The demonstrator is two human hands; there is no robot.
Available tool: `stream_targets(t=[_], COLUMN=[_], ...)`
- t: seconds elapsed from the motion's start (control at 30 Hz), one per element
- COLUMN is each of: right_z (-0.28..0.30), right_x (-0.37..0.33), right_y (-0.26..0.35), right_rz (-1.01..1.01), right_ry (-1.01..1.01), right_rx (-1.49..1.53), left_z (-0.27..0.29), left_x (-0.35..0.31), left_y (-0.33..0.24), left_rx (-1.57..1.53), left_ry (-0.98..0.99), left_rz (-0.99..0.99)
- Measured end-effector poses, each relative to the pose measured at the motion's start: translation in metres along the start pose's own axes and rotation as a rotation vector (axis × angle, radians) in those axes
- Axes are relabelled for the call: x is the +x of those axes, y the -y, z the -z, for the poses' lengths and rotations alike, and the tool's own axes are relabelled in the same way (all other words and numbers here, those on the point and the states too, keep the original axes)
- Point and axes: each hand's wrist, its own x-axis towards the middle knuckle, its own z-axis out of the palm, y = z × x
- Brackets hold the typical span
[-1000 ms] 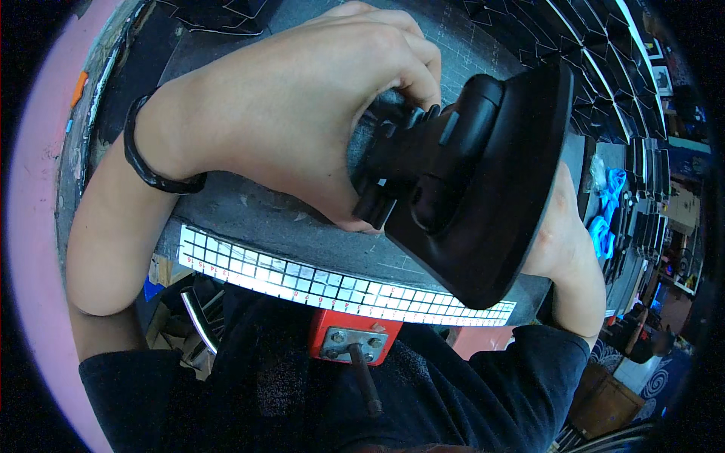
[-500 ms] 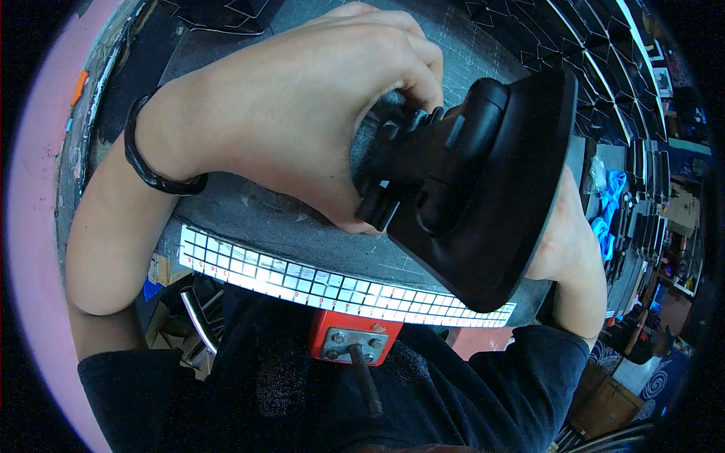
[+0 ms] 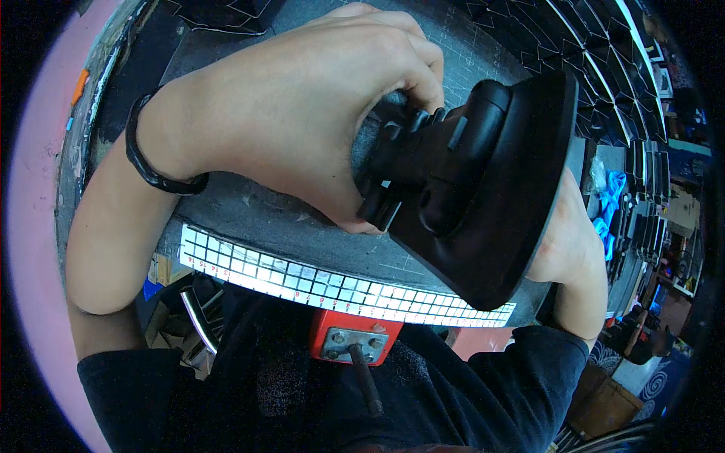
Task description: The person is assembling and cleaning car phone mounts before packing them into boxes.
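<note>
The left hand (image 3: 332, 106) arches over the dark bench (image 3: 340, 253), thumb and fingers curved into a wide C about the narrow end of a black flared fixture (image 3: 483, 189); whether they grasp it or merely pass behind it I cannot tell. The right hand (image 3: 559, 234) is mostly hidden behind the fixture's broad plate, so its grip cannot be told either; only its wrist side shows, just beyond the plate's right edge. At the far left is a pink surface (image 3: 45, 166), with a small orange piece (image 3: 79, 87) near the bench's worn edge. A black band (image 3: 155, 180) circles the left wrist. Below that forearm, a shiny metal tube (image 3: 198, 321) slants downward. Along the bench's near edge runs a white strip (image 3: 302, 283) ruled with black lines and small red figures. Under its middle sits a red block (image 3: 317, 336) bearing a bolted metal plate (image 3: 336, 349), from which a dark rod (image 3: 366, 385) points toward the person's black shirt (image 3: 264, 377). The fixture itself stands right of centre, overlapping the strip's right part. Farther right, black panels (image 3: 596, 60) with pale edges fill the upper corner, above a bright blue bundle (image 3: 612, 192).
</note>
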Motion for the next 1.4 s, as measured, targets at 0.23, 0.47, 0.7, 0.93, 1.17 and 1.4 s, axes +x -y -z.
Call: stream_targets(t=[0.23,0.47,0.7,0.93,1.17,1.4], right_z=[0.004,0.010,0.003,0.011,0.023,0.044], right_x=[-0.001,-0.004,-0.002,-0.004,-0.006,-0.015], right_y=[0.004,0.009,0.004,0.009,0.013,0.024], right_rz=[-0.044,-0.084,-0.057,-0.059,-0.018,-0.008], right_ry=[-0.009,0.018,0.040,0.128,0.219,0.125], right_rx=[0.038,0.043,0.059,0.021,0.015,0.012], left_z=[0.002,0.006,-0.001,0.001,0.003,0.004], left_x=[0.003,0.010,-0.002,0.000,0.002,0.009], left_y=[0.001,-0.012,0.000,-0.002,0.003,-0.009], left_rx=[-0.008,0.001,-0.004,-0.007,0.020,0.016], left_ry=[0.005,0.011,-0.006,0.005,0.028,0.037], left_rz=[-0.022,-0.016,0.019,0.033,0.010,0.056])
